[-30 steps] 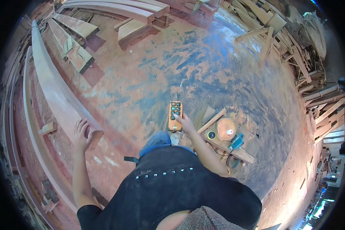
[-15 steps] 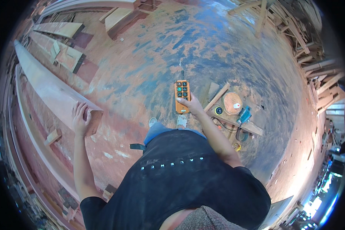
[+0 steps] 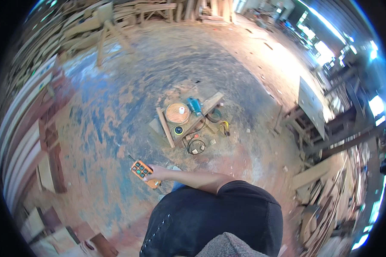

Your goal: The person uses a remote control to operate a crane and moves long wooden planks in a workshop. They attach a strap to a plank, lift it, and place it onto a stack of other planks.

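Observation:
My right hand (image 3: 158, 172) is closed around an orange handheld remote control (image 3: 140, 170) with two rows of dark buttons and a short black antenna. It is held over the floor in front of my body, tilted to the upper left. At the lower left, the end of a timber beam (image 3: 105, 246) shows near the picture's rim. A pale, finger-like shape lies on that beam where my left hand was, but its fingers are too unclear to make out.
Beyond my right hand, a round wooden piece (image 3: 177, 115), a teal power tool (image 3: 194, 106), a black-and-yellow round object (image 3: 178, 130) and a wooden strip (image 3: 165, 127) lie together. Long timbers (image 3: 23, 124) line the left. A slanted board (image 3: 312, 107) and scrap wood (image 3: 317, 214) stand right.
My view and body have turned right, so the tool group now lies ahead and the beam at the lower left rim. The remote stays in my right hand, now tilted left.

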